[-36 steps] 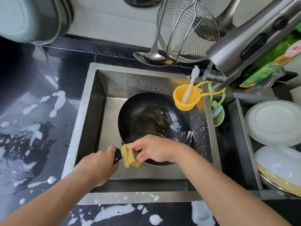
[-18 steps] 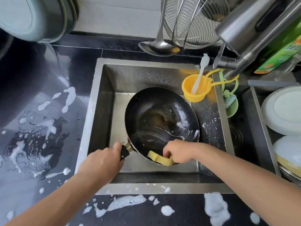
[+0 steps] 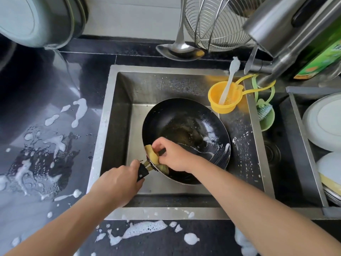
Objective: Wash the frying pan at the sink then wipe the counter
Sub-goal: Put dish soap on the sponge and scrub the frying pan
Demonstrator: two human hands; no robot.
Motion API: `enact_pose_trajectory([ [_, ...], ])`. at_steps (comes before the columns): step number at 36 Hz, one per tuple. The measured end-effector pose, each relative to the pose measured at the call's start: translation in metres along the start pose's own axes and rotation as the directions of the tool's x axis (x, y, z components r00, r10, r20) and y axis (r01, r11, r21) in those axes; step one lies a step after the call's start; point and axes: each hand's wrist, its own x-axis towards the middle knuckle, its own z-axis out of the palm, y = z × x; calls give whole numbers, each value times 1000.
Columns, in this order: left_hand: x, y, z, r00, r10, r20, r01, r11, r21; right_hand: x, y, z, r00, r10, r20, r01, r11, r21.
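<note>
A black frying pan (image 3: 186, 130) lies tilted in the steel sink (image 3: 118, 108), streaked with suds on its right inner wall. My left hand (image 3: 118, 183) grips the pan's black handle (image 3: 142, 172) at the near left. My right hand (image 3: 173, 154) pinches a yellow sponge (image 3: 153, 156) against the pan's near-left rim, beside the handle joint. Part of the sponge is hidden under my fingers.
Foam patches lie on the dark counter (image 3: 46, 145) to the left and along the front edge. A yellow strainer cup (image 3: 225, 98) with a white brush hangs at the sink's far right corner. Faucet (image 3: 287, 32), ladle (image 3: 180, 48), wire skimmer above. White dishes (image 3: 324, 124) stack at right.
My right hand slid the sponge leftward along the pan's near rim toward the handle joint. The left hand kept its grip on the handle.
</note>
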Motion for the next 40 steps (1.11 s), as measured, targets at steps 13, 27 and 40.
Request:
enact_pose_trajectory([
  [13, 1, 0, 0, 1000, 14, 24, -13, 999, -45, 22, 9, -8, 996, -93, 6, 92, 981, -169],
  [27, 1, 3, -1, 1000, 21, 1, -21, 1000, 14, -38, 36, -64, 796, 383, 469, 78, 703, -707],
  [40, -4, 6, -5, 999, -27, 18, 27, 999, 22, 55, 29, -27, 998, -65, 26, 67, 789, -611],
])
